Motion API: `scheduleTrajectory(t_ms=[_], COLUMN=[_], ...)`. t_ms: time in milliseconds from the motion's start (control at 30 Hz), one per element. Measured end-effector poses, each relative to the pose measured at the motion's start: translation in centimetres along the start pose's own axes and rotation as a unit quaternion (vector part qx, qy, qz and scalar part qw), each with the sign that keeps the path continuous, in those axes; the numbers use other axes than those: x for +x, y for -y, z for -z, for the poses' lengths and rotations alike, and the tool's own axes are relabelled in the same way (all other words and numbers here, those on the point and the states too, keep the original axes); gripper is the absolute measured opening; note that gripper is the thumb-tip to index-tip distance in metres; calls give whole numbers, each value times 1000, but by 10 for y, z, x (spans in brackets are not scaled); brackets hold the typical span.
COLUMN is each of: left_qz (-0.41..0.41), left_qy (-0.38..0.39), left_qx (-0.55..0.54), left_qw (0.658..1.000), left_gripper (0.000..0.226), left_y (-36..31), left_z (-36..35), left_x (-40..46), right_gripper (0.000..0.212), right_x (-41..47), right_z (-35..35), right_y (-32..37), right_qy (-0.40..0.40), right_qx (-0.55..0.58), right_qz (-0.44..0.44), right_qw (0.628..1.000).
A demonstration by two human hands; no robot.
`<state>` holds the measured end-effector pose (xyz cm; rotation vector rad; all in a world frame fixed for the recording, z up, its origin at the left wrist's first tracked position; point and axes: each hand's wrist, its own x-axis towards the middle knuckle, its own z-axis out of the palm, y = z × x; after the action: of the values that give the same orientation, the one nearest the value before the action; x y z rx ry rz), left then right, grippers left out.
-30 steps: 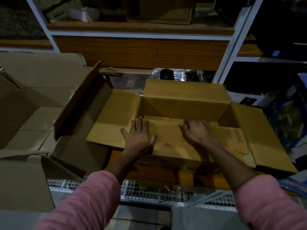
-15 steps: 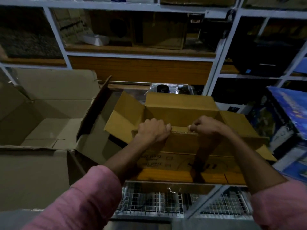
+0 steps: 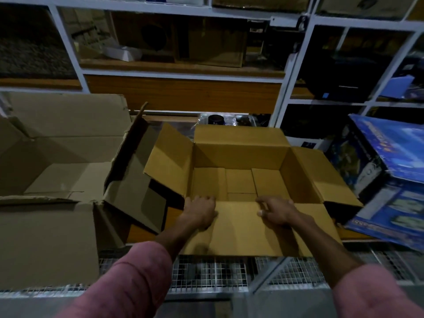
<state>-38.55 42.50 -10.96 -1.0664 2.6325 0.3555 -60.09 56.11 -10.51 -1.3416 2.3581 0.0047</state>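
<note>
Cardboard box (image 3: 238,154), yellow-brown, centre of the frame, open at the top, showing only its folded bottom panels inside. Far flap upright; side flaps spread out to left and right; near flap (image 3: 247,228) folded outward and down toward the lower edge of the frame.

Left hand (image 3: 200,212): at the left end of the near flap's fold, fingers curled over the box rim, gripping it.

Right hand (image 3: 277,211): on the fold right of centre, fingers bent over the rim, thumb lying on the flap, gripping likewise. Hands well apart, bare flap between them.

Sleeves (image 3: 137,278), pink, in the lower corners.

Larger box (image 3: 57,171), grey-brown, open, left of the frame, its torn flap standing near the cardboard box's left flap.

Blue carton (image 3: 390,180), printed, tilted, just beside the box at right.

Dark jar (image 3: 216,119), behind the far flap.

Wire-mesh shelf (image 3: 206,276), below the near flap.

White racking (image 3: 286,76), upper frame, holding dim cartons.
</note>
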Motion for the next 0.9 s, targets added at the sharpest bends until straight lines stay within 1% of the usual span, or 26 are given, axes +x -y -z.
scheduleTrajectory(t_ms=[100, 133, 200, 300, 400, 500, 567, 600, 667, 733, 800, 900], left_qz=[4, 5, 2, 17, 41, 43, 57, 66, 97, 124, 118, 84], left_qy=[-34, -45, -72, -121, -137, -162, -184, -197, -219, -195, -171, -151], left_qx=[18, 18, 24, 46, 41, -15, -59, -71, -79, -85, -94, -126], left_qw=[999, 999, 997, 991, 989, 986, 979, 976, 968, 969, 974, 977], left_gripper=[43, 44, 42, 30, 33, 50, 66, 70, 75, 82, 90, 98], left_y=[8, 10, 11, 13, 15, 18, 21, 22, 23, 24, 27, 34], left_z=[-10, -13, -22, -34, -43, -62, -75, -80, -84, -82, -82, -84], left_x=[7, 8, 11, 15, 19, 11, -1, -6, -14, -17, -16, -14], right_gripper=[53, 51, 43, 25, 22, 32, 39, 42, 47, 52, 60, 77], right_x=[5, 5, 10, 16, 16, 8, 0, -5, -15, -26, -37, -44], right_z=[-4, -6, -16, -39, -56, -70, -77, -80, -84, -82, -81, -82], right_y=[-2, -1, -1, 2, 2, -6, -12, -17, -28, -40, -54, -77], right_qy=[-6, -19, -59, -128, -164, -200, -235, -254, -285, -299, -290, -258], right_qx=[-37, -47, -49, -30, -32, -15, 7, 12, 9, 9, 3, 1], right_qz=[2, 5, 4, -3, 14, 38, 35, 24, -11, -60, -117, -188], right_qw=[999, 999, 997, 991, 986, 979, 971, 967, 958, 952, 950, 948])
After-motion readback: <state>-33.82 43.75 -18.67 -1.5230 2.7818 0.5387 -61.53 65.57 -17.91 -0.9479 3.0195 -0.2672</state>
